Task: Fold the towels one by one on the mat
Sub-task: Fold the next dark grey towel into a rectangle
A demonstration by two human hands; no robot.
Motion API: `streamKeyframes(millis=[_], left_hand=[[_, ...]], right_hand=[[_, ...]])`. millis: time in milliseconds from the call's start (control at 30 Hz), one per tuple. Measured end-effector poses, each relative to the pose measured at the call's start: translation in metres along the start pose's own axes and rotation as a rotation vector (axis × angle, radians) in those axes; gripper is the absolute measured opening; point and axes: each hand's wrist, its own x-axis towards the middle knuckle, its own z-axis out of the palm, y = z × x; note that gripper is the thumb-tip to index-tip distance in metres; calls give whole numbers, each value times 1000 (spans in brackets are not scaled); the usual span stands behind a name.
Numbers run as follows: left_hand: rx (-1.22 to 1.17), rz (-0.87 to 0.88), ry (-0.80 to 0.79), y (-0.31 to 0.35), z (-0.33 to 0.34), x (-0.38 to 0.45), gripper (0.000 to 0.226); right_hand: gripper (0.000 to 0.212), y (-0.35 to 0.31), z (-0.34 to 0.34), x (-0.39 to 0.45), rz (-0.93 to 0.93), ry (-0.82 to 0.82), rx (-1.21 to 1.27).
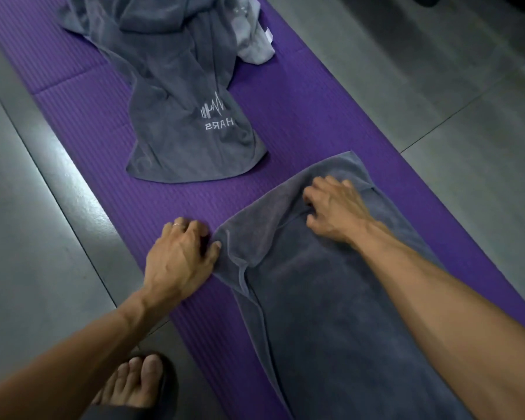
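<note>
A long dark grey terry towel (331, 298) lies lengthwise on the ribbed purple foam mat (285, 122), filling the frame from centre to 5 o'clock; its far end is partly doubled over, with a loose flap and creases at its 10 o'clock corner. The left hand (176, 259) sits at that corner, fingers curled and thumb pinching the towel's edge against them; a ring shows on one finger. The right hand (334, 204) rests on top of the towel's far end, at 1 o'clock from the left hand, fingers bent and slightly spread, tips digging into the cloth. At 12 o'clock a crumpled grey towel with a white logo (182, 101) trails down the mat; a pale grey cloth (255, 40) lies against its right side. A sandalled foot (140, 386) stands at 7 o'clock on the grey tiled floor (437, 86).
</note>
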Motion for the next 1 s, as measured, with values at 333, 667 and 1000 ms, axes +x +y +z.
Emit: streamKeyframes(millis=[333, 667, 1000], left_hand=[[-249, -57, -111, -22, -9, 5, 14], [-191, 100, -192, -29, -24, 12, 16], [213, 202, 128, -40, -47, 43, 31]], right_hand=[[24, 26, 19, -42, -2, 161, -9], [35, 2, 5, 44, 31, -4, 76], [49, -19, -6, 60, 80, 231, 388]])
